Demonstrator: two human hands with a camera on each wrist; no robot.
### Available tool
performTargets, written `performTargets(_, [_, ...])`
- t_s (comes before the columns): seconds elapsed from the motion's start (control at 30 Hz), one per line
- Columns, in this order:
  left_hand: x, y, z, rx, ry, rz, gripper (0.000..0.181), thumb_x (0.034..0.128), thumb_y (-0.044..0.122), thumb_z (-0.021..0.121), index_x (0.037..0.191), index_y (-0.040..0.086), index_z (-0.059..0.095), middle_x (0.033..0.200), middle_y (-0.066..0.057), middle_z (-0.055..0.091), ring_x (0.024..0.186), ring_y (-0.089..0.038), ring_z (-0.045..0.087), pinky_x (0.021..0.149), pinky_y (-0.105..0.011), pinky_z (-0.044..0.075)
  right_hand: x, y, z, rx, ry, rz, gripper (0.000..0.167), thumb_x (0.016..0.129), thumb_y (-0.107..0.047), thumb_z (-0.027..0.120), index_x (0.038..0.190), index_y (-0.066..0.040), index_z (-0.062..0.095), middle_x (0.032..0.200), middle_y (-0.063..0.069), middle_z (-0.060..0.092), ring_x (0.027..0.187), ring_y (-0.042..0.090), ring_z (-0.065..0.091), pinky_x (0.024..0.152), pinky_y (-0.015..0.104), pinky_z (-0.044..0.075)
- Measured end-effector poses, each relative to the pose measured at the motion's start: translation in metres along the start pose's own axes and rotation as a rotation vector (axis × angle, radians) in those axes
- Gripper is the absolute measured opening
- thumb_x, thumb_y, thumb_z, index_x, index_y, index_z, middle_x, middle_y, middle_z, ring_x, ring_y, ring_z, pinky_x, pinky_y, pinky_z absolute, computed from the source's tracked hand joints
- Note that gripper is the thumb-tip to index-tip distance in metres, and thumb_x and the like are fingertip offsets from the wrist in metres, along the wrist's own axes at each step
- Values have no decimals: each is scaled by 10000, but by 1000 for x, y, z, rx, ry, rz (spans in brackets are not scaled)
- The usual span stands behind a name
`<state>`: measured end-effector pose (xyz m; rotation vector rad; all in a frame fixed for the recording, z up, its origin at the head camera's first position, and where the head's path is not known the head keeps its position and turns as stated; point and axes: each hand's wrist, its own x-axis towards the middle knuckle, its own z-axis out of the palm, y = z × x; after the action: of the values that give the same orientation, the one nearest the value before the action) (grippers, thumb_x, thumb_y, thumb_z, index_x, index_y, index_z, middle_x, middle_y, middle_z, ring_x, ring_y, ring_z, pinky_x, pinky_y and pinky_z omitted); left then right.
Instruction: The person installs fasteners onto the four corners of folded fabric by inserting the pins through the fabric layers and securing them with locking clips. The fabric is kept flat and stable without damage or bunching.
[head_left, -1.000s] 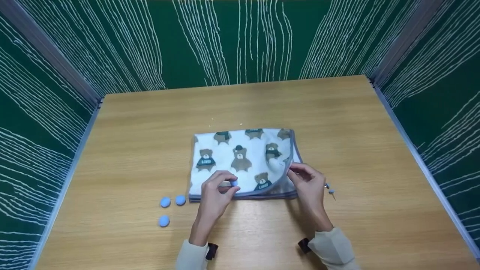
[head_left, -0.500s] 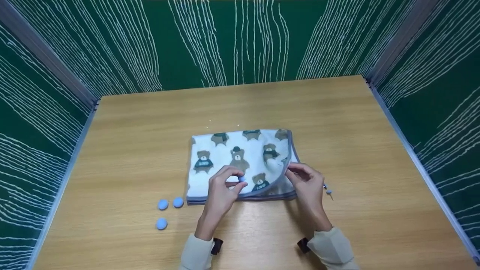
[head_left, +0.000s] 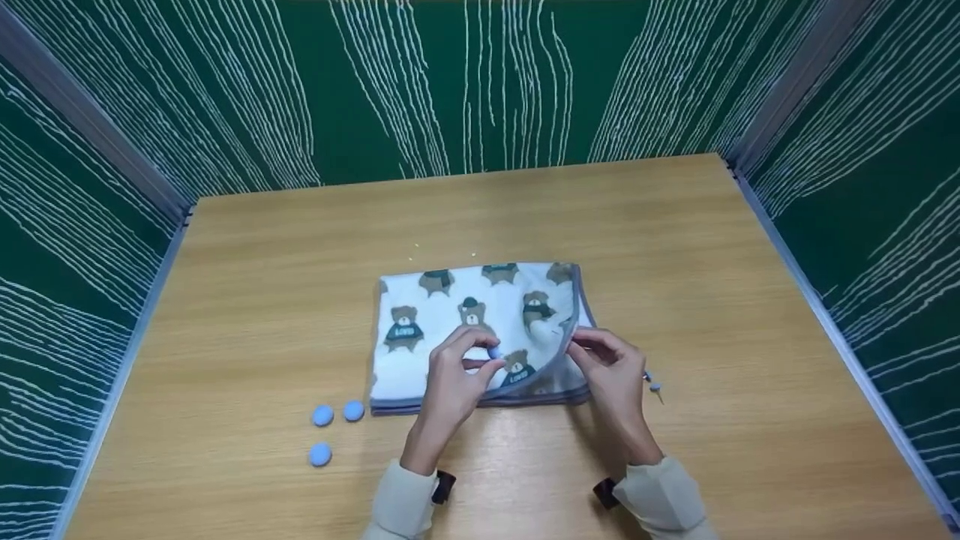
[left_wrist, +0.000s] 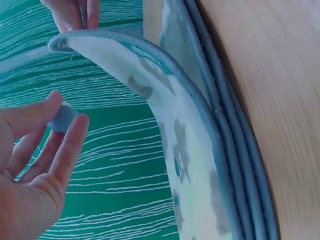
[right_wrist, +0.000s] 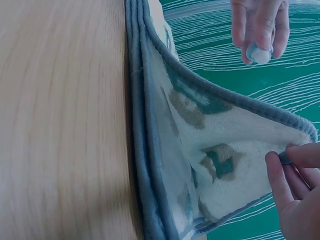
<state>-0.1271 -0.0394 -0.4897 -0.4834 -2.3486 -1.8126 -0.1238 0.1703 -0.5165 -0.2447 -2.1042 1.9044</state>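
Note:
A folded bear-print blanket [head_left: 442, 375] with grey-blue edging lies on the table, its right front corner raised. Under that corner, my right hand [head_left: 613, 375] pinches the small blue head of a pin [right_wrist: 285, 158] against the cloth; a thin tip shows above the fabric in the left wrist view. My left hand [head_left: 454, 379] holds a round blue cap [left_wrist: 63, 118] between thumb and fingers, over the blanket and apart from the raised corner. In the right wrist view, the cap's pale inner side faces the camera.
Three round blue caps [head_left: 353, 410] lie left of the blanket on the wooden table [head_left: 225, 315]. Small blue-headed pins [head_left: 655, 388] are just right of my right hand. Tiny white bits lie behind the blanket; green walls with white lines surround the table.
My left hand has moved right with its blue cap, closer to the raised corner. My right hand keeps its pinch at the corner.

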Motion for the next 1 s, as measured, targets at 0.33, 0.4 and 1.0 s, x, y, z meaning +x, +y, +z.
performTargets(0.33, [5, -3, 8, 11, -7, 24, 157, 828, 44, 708, 970, 89, 659, 1012, -16, 608, 955, -159, 609, 739, -228, 545, 0, 1, 0, -6, -4, 22, 197, 809, -24, 725, 1003, -63, 718, 982, 81, 677, 921, 202, 636, 827, 238, 520])
performTargets(0.4, [6, -3, 9, 10, -7, 24, 158, 829, 44, 707, 973, 91, 660, 1013, -16, 610, 957, -159, 608, 739, -233, 546, 0, 1, 0, -2, -2, 20, 198, 804, -11, 726, 996, -58, 719, 975, 79, 679, 917, 199, 638, 826, 239, 521])
performTargets(1.0, [16, 0, 15, 5, -29, 19, 172, 829, 47, 705, 991, 84, 658, 1014, -66, 635, 997, -188, 615, 736, -265, 552, 0, -9, -2, 38, -33, 21, 172, 790, 11, 732, 960, -16, 726, 956, 112, 691, 886, 210, 645, 808, 263, 533])
